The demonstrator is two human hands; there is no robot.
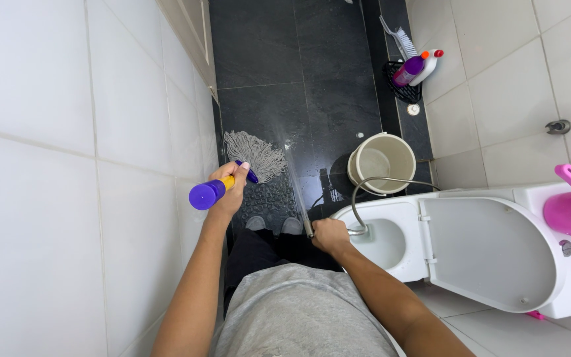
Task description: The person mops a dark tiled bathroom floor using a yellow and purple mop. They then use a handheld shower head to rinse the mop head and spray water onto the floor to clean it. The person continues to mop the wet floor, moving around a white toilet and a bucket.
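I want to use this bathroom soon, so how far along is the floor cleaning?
Part of the dark floor near the mop head already looks wet. In hand: the left hand grips the mop handle while the right hand sprays water from the hose sprayer onto the floor. Mopping up the water remains.

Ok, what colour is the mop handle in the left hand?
Purple end cap with a yellow section, seen in the head view: mop handle, left hand.
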